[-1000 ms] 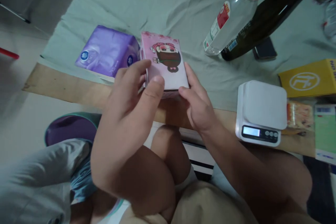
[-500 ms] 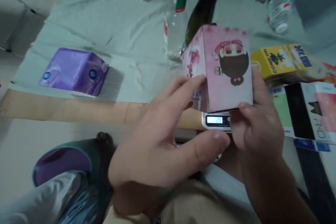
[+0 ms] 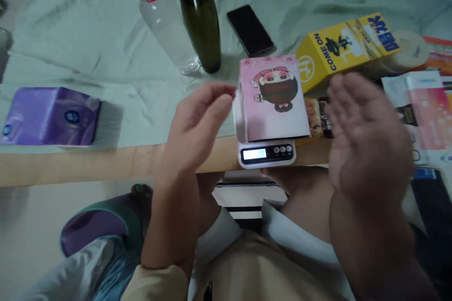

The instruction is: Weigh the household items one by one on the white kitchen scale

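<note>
The pink box (image 3: 277, 103) with a cartoon girl printed upside down on it rests on a small white kitchen scale (image 3: 267, 154). The scale's lit display and round buttons show at the front, but I cannot read the digits. My left hand (image 3: 197, 124) is just left of the box, holding nothing, its fingers stretched and bent toward the box's left edge. Whether the fingertips touch it, I cannot tell. Off to the box's right, my right hand (image 3: 367, 136) is raised and apart from it, fingers extended, a little blurred, with nothing in it.
Behind the scale are a clear bottle (image 3: 169, 33), a dark green bottle (image 3: 202, 23) and a black phone (image 3: 250, 30). A yellow carton (image 3: 349, 49) and several packages lie to the right. Purple tissue pack (image 3: 52, 115) at left; table's wooden edge (image 3: 116, 162) in front.
The pink box has gone from my right hand down onto the scale, and that hand has let go and moved right. My left hand has drawn back to the left. The view has shifted.
</note>
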{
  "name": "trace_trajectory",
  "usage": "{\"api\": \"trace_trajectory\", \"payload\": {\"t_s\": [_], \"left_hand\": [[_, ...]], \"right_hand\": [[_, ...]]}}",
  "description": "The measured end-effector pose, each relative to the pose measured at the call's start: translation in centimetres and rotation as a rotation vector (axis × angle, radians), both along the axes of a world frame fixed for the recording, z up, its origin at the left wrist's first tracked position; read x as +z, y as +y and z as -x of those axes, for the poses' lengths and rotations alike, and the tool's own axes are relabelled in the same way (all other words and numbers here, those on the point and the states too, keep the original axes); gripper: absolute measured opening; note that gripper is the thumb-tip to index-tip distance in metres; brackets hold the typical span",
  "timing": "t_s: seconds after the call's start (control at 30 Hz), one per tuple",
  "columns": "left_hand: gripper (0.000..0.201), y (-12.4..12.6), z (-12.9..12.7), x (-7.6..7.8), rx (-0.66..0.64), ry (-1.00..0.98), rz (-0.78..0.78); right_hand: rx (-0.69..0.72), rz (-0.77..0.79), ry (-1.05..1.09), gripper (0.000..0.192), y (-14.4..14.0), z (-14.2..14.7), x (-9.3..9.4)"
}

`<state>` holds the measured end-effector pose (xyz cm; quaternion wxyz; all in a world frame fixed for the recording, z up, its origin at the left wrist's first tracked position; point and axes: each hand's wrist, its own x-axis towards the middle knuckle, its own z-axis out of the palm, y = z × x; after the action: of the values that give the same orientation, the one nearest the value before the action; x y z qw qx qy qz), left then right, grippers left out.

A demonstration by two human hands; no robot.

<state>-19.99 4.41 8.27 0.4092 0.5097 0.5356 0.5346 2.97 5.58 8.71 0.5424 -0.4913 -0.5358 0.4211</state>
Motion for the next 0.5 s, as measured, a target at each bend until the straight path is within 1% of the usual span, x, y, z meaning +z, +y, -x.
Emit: {"api": "trace_trajectory", "payload": {"t_s": [0.03, 0.07, 0.13, 0.17, 0.23, 0.33, 0.4, 0.5], "left_hand": [[0.019, 0.6, 0.1, -0.6, 0.063, -0.01, -0.005], [0.019, 1.0, 0.2, -1.1, 0.106, -0.019, -0.007], [0.02, 1.6, 0.4, -1.8, 0.129, -0.033, -0.013], [0.022, 1.7, 0.4, -2.1, 0.121, -0.034, -0.022], [0.023, 1.6, 0.4, -2.4, 0.118, -0.034, -0.041], [0.016, 1.3, 0.4, -2.6, 0.11, -0.039, -0.014], [0.014, 1.2, 0.3, -2.6, 0.112, -0.053, 0.015], [0.017, 1.4, 0.3, -2.6, 0.13, -0.057, 0.041]], "right_hand": [[-0.029, -0.031, 0.016, 0.049, 0.5, 0.1, 1.1], [-0.029, -0.061, 0.0, 0.047, 0.9, 0.2, 2.0], [0.014, -0.12, -0.067, 0.042, 1.9, 0.3, 3.0], [0.04, -0.145, -0.089, 0.041, 2.2, 0.3, 3.0], [0.04, -0.166, -0.068, 0.041, 2.6, 0.1, 2.3], [-0.023, -0.081, 0.036, 0.043, 2.6, -0.4, 0.2], [-0.026, -0.051, 0.056, 0.041, 2.6, -0.6, -1.0], [-0.017, -0.095, 0.026, 0.034, 3.0, -0.8, -2.1]]}}
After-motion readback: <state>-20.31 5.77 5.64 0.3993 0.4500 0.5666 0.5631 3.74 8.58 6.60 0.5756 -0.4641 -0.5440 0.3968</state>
